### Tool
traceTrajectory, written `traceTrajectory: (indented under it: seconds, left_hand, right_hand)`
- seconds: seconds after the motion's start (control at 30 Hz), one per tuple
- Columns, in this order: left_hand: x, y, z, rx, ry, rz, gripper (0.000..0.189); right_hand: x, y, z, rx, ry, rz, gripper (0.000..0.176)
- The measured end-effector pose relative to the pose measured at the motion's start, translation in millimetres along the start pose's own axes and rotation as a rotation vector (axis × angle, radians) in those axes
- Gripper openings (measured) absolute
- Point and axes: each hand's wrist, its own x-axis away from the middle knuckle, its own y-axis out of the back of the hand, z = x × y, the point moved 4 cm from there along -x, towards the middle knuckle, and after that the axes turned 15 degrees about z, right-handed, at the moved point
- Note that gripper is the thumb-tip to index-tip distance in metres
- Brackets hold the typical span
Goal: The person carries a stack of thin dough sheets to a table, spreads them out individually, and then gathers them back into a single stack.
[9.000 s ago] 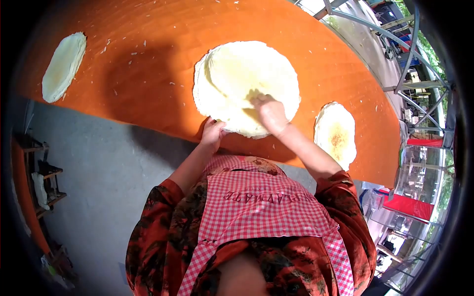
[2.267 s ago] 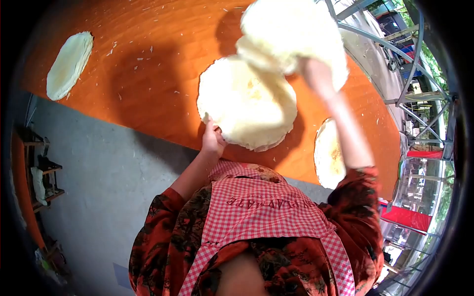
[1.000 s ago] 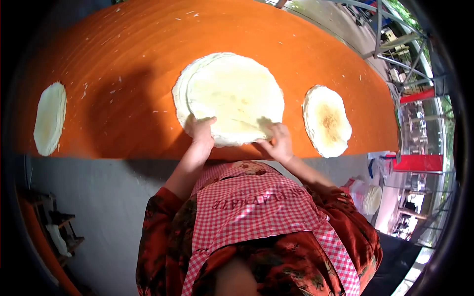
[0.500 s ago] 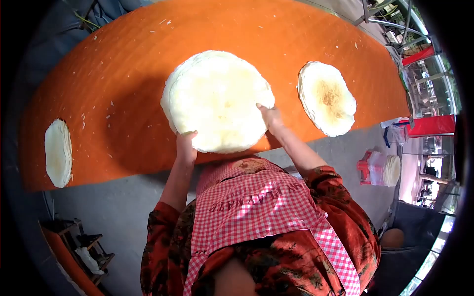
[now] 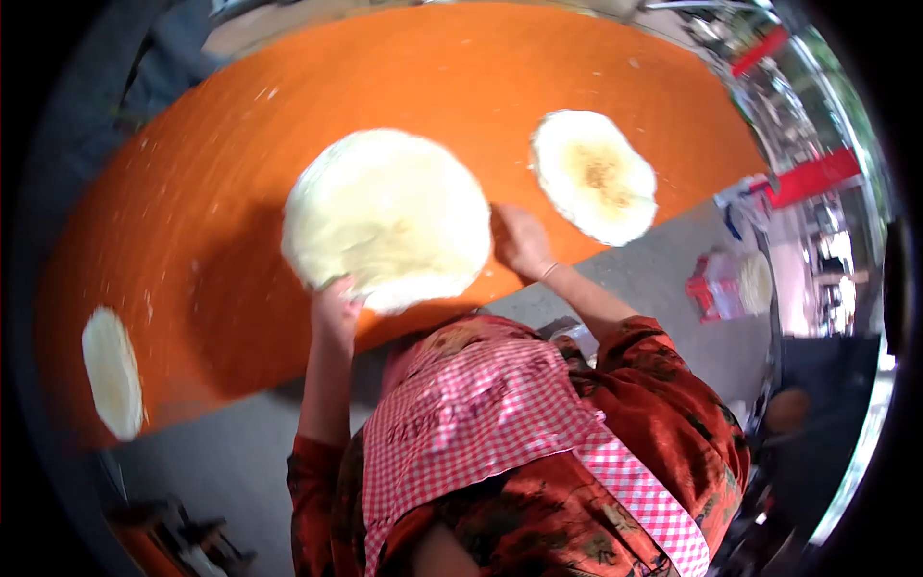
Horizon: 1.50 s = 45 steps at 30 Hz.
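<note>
A stack of large, round, pale flatbreads [image 5: 394, 216] lies near the front edge of the orange table [image 5: 240, 346]. My left hand [image 5: 335, 306] is closed on the near left edge of the top flatbread, thumb above and the other fingers hidden below. That near edge looks lifted and folded, with a paler layer showing beneath. Just right of the stack, my right hand [image 5: 524, 243] is apart from it, low over the table, with nothing visible in it. Its fingers are partly blurred but look loosely apart.
A smaller stack of browned flatbreads [image 5: 596, 178] lies to the right. Another pale stack [image 5: 112, 373] sits at the far left edge. Crumbs dot the tabletop. Beyond the table on the right, a red stool [image 5: 710, 287] stands on the grey floor with a bagged pale stack.
My right hand has let go of the big stack's right edge and moved off it. My left hand keeps its grip, and the near edge now looks folded. The view has turned slightly.
</note>
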Motion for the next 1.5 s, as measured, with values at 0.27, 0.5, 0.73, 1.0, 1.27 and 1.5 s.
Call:
traceTrajectory:
  seconds: [0.27,0.5,0.73,1.0,1.27,1.5]
  left_hand:
    - [38.9,-68.5,-51.5,-0.719,-0.240,0.276,0.025]
    - [41.1,-26.9,-156.0,-0.572,-0.226,0.505,0.034]
    - [46.5,-18.3,-136.3,-0.451,-0.552,0.366,0.055]
    - [-45.0,2.1,23.7,-0.308,-0.090,0.460,0.063]
    - [-22.5,-26.5,9.8,0.049,0.038,0.215,0.067]
    - [-40.2,-44.4,16.0,-0.291,0.092,-0.073,0.051]
  right_hand:
    - [-10.4,-11.3,23.9,0.088,0.280,-0.035,0.068]
    - [-49.7,127.8,99.9,-0.090,0.629,-0.162,0.025]
    - [-123.4,247.1,159.3,-0.213,0.537,0.231,0.025]
    - [-243.2,35.5,-13.8,-0.009,0.214,0.626,0.052]
    - [-31.3,-39.6,-128.8,-0.536,-0.602,-0.261,0.048]
    - [79.4,-72.7,-56.4,-1.139,-0.827,-0.166,0.047]
